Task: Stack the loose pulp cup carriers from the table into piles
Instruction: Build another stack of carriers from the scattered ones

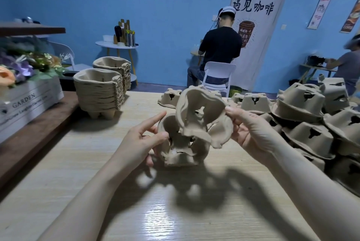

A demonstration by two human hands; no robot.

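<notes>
Above a pale wooden table [81, 162], the left hand [140, 141] is pinching one beige moulded-pulp cup carrier [181, 147] while the right hand [251, 131] is gripping another carrier [200, 116], tilted just above it; loose carriers [303, 116] are lying heaped at right

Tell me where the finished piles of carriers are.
In the head view, two stacked piles of carriers stand at the table's far left, one behind the other, beside the white GARDEN crate.

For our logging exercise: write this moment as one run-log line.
left hand: holds lower carrier | right hand: holds upper carrier | piles: far left | loose heap: right
</notes>
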